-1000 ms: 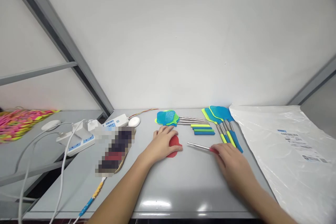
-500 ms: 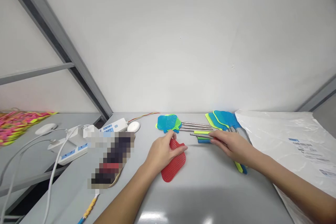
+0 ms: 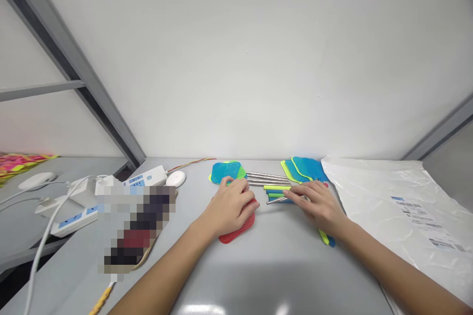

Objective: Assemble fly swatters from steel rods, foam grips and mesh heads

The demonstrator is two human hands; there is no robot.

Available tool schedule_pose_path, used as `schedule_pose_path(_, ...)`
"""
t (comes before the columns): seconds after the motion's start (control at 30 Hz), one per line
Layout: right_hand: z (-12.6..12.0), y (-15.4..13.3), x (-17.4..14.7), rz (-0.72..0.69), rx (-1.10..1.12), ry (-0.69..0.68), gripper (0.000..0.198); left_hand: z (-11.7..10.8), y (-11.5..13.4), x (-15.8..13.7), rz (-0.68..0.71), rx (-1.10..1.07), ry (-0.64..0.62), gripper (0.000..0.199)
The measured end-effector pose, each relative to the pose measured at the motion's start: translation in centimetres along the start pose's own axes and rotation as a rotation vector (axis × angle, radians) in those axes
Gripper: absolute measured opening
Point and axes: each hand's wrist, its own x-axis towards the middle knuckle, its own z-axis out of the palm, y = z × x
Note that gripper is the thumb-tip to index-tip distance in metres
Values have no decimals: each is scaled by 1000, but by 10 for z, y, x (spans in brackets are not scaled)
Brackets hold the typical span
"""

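My left hand (image 3: 228, 206) is closed over a red perforated fly swatter head (image 3: 236, 235), palm down, with the fingers hiding much of it. To the right, my right hand (image 3: 320, 204) pinches a thin metal rod (image 3: 275, 201), its free end pointing left towards the red head. Just behind that rod lie yellow-green, blue and green handle tubes (image 3: 271, 190), partly covered by my fingers. Further back rest blue and green swatter heads (image 3: 226, 172) with metal rods (image 3: 264, 177) running right from them. Beyond my right hand is a stack of blue and yellow-green swatters (image 3: 308, 168).
A white plastic mailing bag (image 3: 373, 192) with a label covers the table's right side. At the left are a blurred-out phone (image 3: 144, 231) on a cable, white power strips (image 3: 148, 177) with plugs, and a round white object (image 3: 176, 178). A wall stands behind the table.
My left hand has turned further over the red swatter head, covering more of it. The rod in my right hand has tilted, its free end now lower. The view has shifted slightly right.
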Motion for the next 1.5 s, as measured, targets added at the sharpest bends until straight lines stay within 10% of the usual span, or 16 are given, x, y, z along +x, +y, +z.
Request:
schedule_pose_path(0.47, 2, -9, 0, -45, -8, -204, 43, 3, 8, -5, 29, 44, -68, 21)
schedule_pose_path(1.5, 2, -13, 2, -204, -39, -161, 37, 16, 15, -1, 81, 35, -159, 25)
